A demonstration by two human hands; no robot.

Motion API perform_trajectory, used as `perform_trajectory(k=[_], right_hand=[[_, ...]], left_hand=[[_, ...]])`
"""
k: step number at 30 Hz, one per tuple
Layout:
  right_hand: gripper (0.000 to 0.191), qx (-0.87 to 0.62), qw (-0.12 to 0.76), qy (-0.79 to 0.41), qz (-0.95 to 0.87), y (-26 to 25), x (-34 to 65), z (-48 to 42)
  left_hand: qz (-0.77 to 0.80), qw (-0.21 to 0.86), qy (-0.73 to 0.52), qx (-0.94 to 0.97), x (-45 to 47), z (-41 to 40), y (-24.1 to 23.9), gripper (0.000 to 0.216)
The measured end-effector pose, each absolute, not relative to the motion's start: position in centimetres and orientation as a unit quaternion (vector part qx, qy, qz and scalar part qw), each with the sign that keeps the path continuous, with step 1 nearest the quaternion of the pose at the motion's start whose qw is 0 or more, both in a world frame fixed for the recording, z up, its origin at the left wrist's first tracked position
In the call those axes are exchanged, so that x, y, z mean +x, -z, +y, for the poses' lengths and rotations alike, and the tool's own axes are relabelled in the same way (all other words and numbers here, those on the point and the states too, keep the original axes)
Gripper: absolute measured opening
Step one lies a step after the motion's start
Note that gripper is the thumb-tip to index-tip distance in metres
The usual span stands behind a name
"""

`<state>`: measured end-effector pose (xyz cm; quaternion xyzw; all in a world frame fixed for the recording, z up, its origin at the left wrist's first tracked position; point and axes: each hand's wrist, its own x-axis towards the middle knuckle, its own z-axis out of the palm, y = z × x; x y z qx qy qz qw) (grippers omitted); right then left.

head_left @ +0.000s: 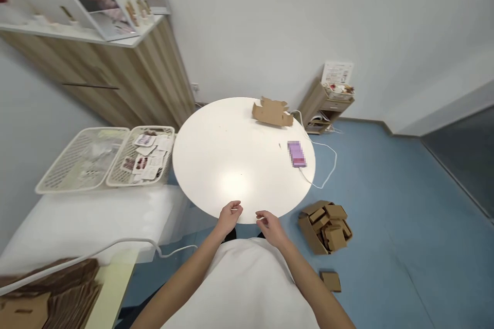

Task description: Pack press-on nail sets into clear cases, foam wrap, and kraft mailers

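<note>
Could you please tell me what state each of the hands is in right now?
Left hand: open, fingers loosely curled, nothing visibly held.
Right hand: open, fingers loosely curled, nothing visibly held.

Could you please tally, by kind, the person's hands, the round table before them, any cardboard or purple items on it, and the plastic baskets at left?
Bare left hand and right hand: 2
Round white table: 1
Brown unfolded cardboard box: 1
Purple rectangular object: 1
Cream perforated plastic baskets: 2
Total: 7
</note>
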<state>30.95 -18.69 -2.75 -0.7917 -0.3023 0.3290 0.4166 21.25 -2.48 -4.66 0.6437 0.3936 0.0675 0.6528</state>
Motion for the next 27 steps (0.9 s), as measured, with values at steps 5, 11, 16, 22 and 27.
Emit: perform_trajectory(k=[5, 11, 16, 22, 27], right_hand=[[0.030, -0.775, 0.369, -0.375, -0.351, 2.5, 30.2, -17.0], [0.032, -0.764, 0.367, -0.417, -0.327, 2.6, 32.0, -15.9], [0.033, -0.737, 0.384, -0.451, -0.325, 2.2, 34.0, -14.0], [0.035, -0.697, 0.400, -0.502, -0.321, 2.8, 36.3, -11.9], [0.035, -0.669, 0.424, -0.546, -0.271, 3.1, 37.5, -10.9]], left_hand=[[0.448, 0.653, -0.104, 0.602, 18.3, -1.2, 4.4, 0.040], [0.500, 0.642, -0.134, 0.566, 16.5, -1.0, 3.6, 0.038], [0.546, 0.618, -0.142, 0.548, 16.6, -0.9, 2.5, 0.039], [0.592, 0.591, -0.148, 0.527, 17.2, -1.2, 1.3, 0.039], [0.622, 0.582, -0.152, 0.502, 17.3, -2.5, 0.3, 0.040]])
